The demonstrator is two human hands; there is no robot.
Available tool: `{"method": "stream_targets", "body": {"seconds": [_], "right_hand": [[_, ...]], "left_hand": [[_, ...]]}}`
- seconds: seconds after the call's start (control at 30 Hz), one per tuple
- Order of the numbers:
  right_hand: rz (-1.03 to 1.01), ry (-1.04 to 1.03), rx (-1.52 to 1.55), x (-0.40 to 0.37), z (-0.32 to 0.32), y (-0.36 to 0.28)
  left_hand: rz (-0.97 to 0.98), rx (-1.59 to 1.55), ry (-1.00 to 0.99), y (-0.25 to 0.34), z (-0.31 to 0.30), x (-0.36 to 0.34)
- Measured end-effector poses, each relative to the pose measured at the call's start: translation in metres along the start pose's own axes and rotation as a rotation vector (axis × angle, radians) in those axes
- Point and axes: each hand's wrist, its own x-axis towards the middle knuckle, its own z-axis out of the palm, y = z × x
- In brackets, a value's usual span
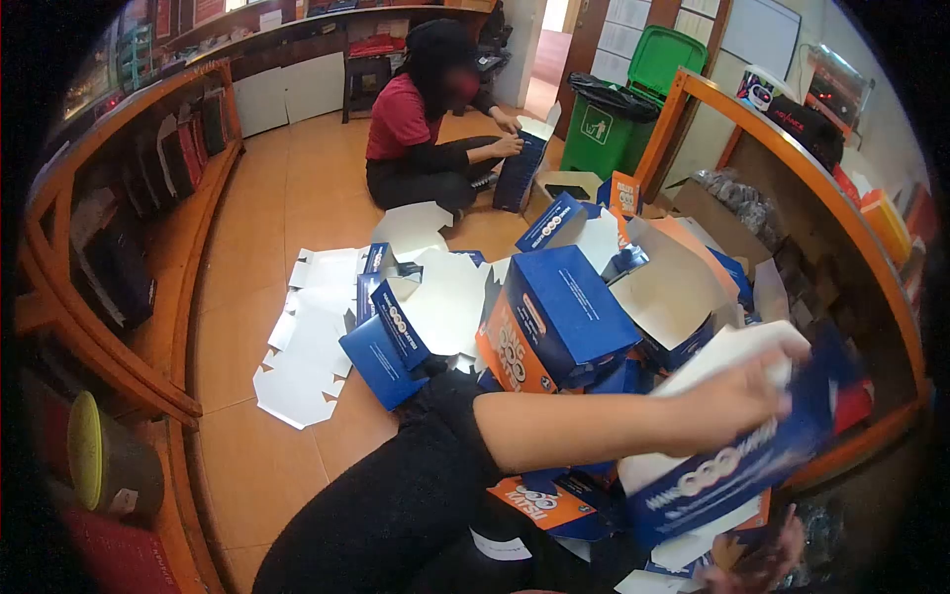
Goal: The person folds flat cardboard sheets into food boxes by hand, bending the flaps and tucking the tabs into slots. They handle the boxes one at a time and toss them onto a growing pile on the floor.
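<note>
My left hand (737, 401) reaches across to the right, its fingers closed on a blue and white cardboard box (717, 480) with a white inside. The box is tilted and partly smeared by motion. Below it, at the lower right edge, my right hand (762, 562) has its fingers apart and holds nothing that I can see. Under my left forearm lies an orange and blue box piece (549, 505). Just beyond the forearm stands a closed blue and orange box (564, 317).
Several boxes with raised white flaps, such as a blue one (396, 337), crowd the floor. A flat white cardboard sheet (307, 337) lies left. Another person (421, 124) sits ahead handling a blue box (520, 173). Wooden racks (198, 287) and a green bin (604, 129) stand around.
</note>
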Motion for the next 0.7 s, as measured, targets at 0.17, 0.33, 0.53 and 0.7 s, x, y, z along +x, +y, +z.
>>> {"method": "stream_targets", "body": {"seconds": [0.17, 0.33, 0.53, 0.7], "right_hand": [[0.18, 0.169, -0.03, -0.005, 0.024, 0.001], [0.18, 0.005, -0.038, 0.003, 0.02, 0.003], [0.455, -0.206, 0.02, -0.002, 0.003, 0.021], [-0.106, 0.038, -0.191, 0.023, 0.016, 0.013]], "left_hand": [[0.195, 0.501, -0.517, -0.005, 0.041, -0.027], [0.577, 0.629, -0.166, -0.008, 0.055, -0.04], [0.207, 0.65, -0.206, -0.029, 0.052, -0.049], [-0.361, 0.406, -0.308, 0.009, 0.047, -0.048]]}}
